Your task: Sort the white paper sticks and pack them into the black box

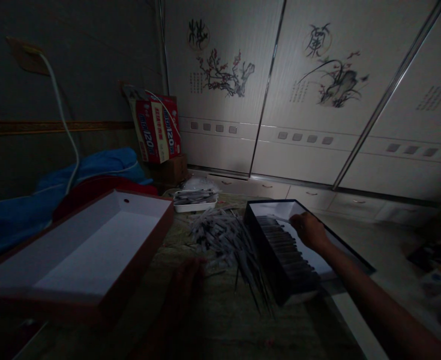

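R hand [309, 231] is over the black box [256, 218], fingers [297, 223] curled & pointing down-left, tips at or just above the top end of the packed rows [284, 250] of thin sleeved items. Can't tell if they're pinching anything. Box lid/base has white lining, showing past the fingers on the far side.

L hand [185, 295] is very dark & blurred, low in view, fingers at the near edge of the loose pile [220, 240] of long thin items in clear sleeves. Can't tell if open, closed or holding. Pile lies on greenish tablecloth [220, 325], btw the two hands, some ends sticking out toward the black box & overlapping its near wall.

Left of the L hand: big box w/ reddish-brown walls [136, 295], white inside, nothing visible in it, tilted & partly blocking the view of the table. Beyond the L fingers: small white tray [196, 207] w/ a bundle of the same sleeved items, plastic bag [201, 184] behind it.

Further off, past the trays: red & yellow carton [155, 127] on brown box [171, 170], blue cloth [74, 185], red cloth [93, 186], white cable [61, 110] on wall, painted wardrobe doors [220, 70] behind all.
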A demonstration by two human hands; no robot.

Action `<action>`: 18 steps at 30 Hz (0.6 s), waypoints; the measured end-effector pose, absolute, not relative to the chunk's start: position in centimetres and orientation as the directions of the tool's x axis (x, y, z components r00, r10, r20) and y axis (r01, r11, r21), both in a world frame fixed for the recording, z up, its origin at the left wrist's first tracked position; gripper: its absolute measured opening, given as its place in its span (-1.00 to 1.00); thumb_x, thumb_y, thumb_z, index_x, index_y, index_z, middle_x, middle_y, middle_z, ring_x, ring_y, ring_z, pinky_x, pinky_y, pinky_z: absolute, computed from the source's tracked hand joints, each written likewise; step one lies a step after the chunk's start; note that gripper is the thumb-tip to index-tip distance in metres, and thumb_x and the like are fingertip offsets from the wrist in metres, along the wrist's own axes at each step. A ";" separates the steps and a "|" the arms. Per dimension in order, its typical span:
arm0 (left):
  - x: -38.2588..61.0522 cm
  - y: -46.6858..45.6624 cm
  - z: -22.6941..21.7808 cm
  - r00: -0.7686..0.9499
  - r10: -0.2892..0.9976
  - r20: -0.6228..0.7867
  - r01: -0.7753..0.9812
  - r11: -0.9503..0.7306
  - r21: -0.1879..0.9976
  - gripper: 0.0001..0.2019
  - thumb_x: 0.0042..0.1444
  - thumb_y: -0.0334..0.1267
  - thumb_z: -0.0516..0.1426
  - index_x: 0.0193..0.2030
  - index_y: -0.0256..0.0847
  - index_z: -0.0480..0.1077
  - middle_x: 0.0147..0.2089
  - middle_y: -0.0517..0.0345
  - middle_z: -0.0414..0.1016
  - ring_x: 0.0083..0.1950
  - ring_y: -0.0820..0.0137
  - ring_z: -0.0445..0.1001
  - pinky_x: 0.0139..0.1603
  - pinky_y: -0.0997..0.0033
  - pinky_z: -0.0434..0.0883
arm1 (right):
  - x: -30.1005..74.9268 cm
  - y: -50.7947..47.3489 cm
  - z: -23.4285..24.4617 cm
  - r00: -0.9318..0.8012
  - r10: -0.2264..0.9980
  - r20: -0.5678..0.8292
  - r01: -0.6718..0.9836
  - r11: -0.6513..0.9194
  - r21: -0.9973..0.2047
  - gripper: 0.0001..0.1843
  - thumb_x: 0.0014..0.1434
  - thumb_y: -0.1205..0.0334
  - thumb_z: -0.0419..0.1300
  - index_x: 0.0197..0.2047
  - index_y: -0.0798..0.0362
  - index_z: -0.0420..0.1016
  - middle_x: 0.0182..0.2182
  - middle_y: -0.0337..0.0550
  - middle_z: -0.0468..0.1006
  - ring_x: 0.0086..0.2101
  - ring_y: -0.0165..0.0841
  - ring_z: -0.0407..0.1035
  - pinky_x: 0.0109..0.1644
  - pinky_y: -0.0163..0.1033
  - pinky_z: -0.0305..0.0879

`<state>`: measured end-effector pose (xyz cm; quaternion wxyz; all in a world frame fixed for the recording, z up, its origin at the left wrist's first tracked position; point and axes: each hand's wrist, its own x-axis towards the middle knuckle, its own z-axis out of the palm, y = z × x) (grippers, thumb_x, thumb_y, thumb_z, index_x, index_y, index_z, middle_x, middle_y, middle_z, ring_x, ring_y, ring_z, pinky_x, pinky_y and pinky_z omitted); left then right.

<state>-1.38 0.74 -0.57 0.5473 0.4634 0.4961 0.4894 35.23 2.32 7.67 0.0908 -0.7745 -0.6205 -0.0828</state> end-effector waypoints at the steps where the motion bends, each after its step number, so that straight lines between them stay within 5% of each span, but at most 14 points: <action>1: -1.4 0.8 -0.5 0.025 0.996 -0.088 -0.062 0.089 0.994 -0.58 -0.10 0.09 0.12 -0.33 -0.26 0.50 -0.53 0.22 0.38 -0.51 0.43 0.31 -0.51 0.49 0.27 | 35.4 3.1 7.3 0.194 0.959 0.205 0.980 -0.198 0.000 -0.73 0.17 0.29 0.00 -0.25 0.08 0.53 -0.26 0.04 0.47 -0.25 -0.24 0.39 -0.26 -0.27 0.21; 10: -1.3 0.9 -0.2 0.024 0.985 -0.171 -0.047 0.172 0.984 -0.59 -0.14 0.09 0.13 -0.35 -0.23 0.49 -0.56 0.24 0.40 -0.55 0.45 0.29 -0.55 0.49 0.23 | 34.3 7.6 4.6 -0.016 1.000 -0.025 0.988 0.020 0.151 -0.70 0.08 0.51 0.02 -0.22 0.09 0.51 -0.20 0.05 0.45 -0.15 -0.23 0.35 -0.15 -0.23 0.19; 18: -1.4 0.6 0.3 0.005 0.990 -0.143 -0.012 0.143 0.990 -0.61 -0.11 0.06 0.13 -0.35 -0.26 0.49 -0.54 0.23 0.40 -0.50 0.42 0.32 -0.49 0.48 0.25 | 34.1 7.1 6.0 -0.007 0.990 0.139 0.999 0.000 0.046 -0.69 0.12 0.49 -0.02 -0.20 0.10 0.51 -0.26 -0.01 0.50 -0.25 -0.34 0.41 -0.17 -0.33 0.21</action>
